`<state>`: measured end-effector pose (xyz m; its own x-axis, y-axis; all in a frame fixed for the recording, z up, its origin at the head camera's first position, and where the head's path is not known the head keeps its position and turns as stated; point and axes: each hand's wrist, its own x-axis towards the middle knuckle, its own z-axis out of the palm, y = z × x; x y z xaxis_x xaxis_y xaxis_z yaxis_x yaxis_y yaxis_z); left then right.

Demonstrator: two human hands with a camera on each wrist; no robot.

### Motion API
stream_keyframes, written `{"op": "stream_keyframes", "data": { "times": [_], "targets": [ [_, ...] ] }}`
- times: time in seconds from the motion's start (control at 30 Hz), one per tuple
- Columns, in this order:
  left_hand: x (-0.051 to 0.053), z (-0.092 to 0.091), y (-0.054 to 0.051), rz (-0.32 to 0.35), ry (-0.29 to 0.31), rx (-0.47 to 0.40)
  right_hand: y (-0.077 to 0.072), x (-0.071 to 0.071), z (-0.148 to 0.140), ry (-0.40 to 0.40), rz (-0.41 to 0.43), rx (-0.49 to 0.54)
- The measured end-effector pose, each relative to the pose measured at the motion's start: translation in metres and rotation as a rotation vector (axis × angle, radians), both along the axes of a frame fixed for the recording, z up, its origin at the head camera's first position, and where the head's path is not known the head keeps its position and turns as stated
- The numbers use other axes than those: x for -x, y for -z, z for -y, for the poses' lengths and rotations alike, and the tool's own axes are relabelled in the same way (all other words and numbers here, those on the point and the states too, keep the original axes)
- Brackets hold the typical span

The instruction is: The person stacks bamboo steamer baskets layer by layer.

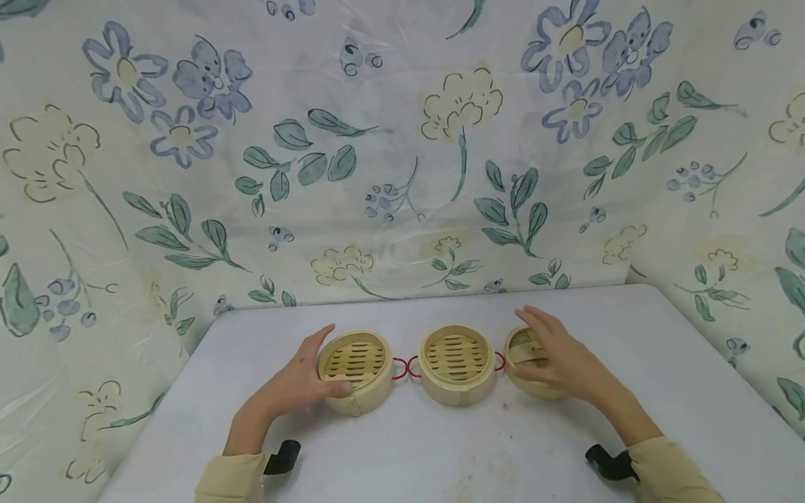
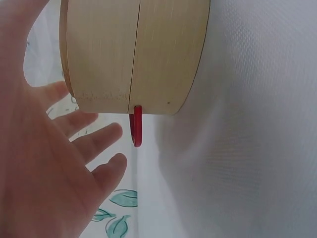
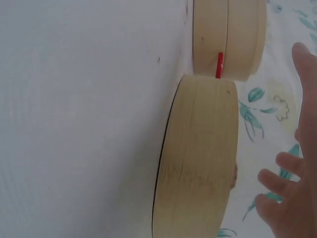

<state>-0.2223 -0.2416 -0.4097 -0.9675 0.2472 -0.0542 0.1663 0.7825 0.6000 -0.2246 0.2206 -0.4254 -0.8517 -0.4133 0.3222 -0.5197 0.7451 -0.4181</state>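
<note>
A round bamboo steamer basket (image 1: pixel 356 403) with a slatted bottom stands at the left of the table. My left hand (image 1: pixel 295 381) is at its left side, thumb by the front rim; in the left wrist view the fingers are spread beside the wall. Another slatted steamer basket (image 1: pixel 459 397) stands in the middle, with red handles at its sides. At the right lies a shallower bamboo steamer lid (image 1: pixel 520 355) with a strap across its top. Over its right part is my right hand (image 1: pixel 562 360), fingers apart, hiding some of it; whether it touches is unclear.
All three pieces stand in a row on a white-covered table (image 1: pixel 402 454). Red handles (image 1: pixel 413 367) nearly meet between the left and middle baskets. A flowered cloth (image 1: pixel 402 209) hangs behind and at both sides. Black wrist mounts (image 1: pixel 286 456) sit on the forearms.
</note>
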Motion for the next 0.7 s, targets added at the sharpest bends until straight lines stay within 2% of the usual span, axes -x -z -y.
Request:
{"op": "stream_keyframes", "data": {
  "times": [0.17, 0.43, 0.7],
  "targets": [
    [0.0, -0.002, 0.004, -0.017, 0.024, -0.018, 0.001, 0.0, 0.013, -0.021, -0.008, -0.018],
    [0.001, -0.008, 0.009, -0.036, 0.076, -0.035, 0.003, -0.001, 0.036, -0.076, 0.04, 0.01],
    [-0.001, -0.008, 0.01, -0.041, 0.081, -0.046, 0.006, 0.0, 0.051, -0.112, 0.108, 0.037]
  ]
}}
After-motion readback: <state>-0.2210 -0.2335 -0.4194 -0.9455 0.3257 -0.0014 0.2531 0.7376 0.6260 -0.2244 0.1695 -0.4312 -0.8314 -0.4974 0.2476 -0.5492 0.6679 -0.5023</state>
